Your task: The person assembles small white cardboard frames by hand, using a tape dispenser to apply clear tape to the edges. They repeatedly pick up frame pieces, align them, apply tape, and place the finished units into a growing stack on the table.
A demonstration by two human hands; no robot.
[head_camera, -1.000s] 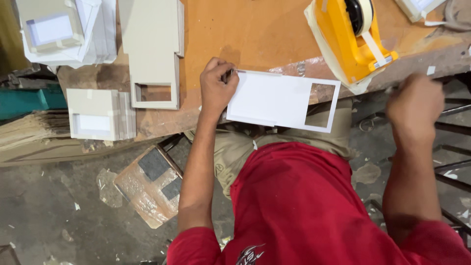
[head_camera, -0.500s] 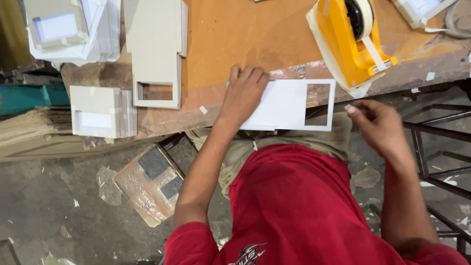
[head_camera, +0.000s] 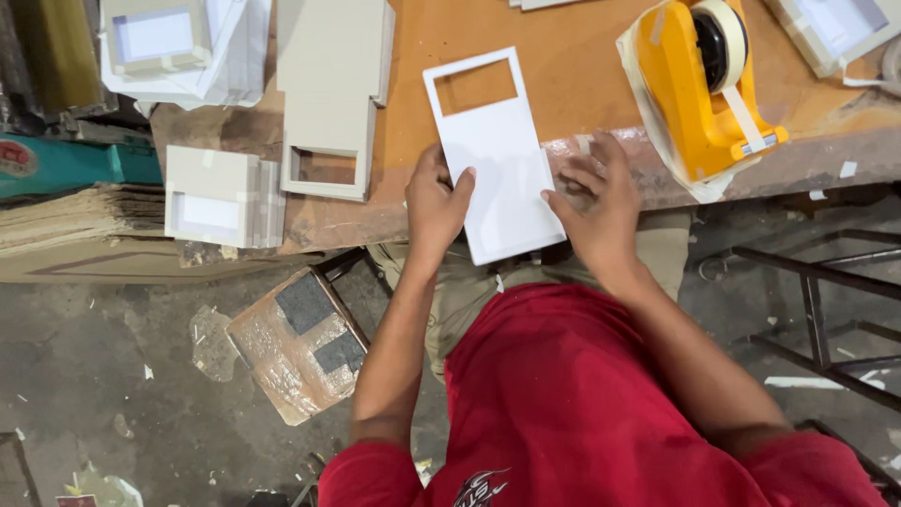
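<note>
Head view looks straight down on an orange-brown workbench with a worn front edge, and on the person's red shirt below it. No bin or box stands open among these things; the nearest to containers are the folded grey card boxes with window cut-outs, one stack at the bench's left edge and another at the top left, and nothing can be seen inside them.

A white card sheet with a rectangular window cut near its far end lies lengthwise away from the person, its near end overhanging the bench edge. Half a second ago it lay crosswise along the edge, with the window to the right, and only the left hand was on it; the right hand hung off to the side below the bench. Now the left hand grips the sheet's left edge, thumb over the top, and the right hand pinches the right edge, fingers spread on the bench.

A flat grey card blank with its own window lies just left of the sheet. A yellow tape dispenser stands to the right, well apart. On the floor at the left lies a plastic-wrapped slab.
</note>
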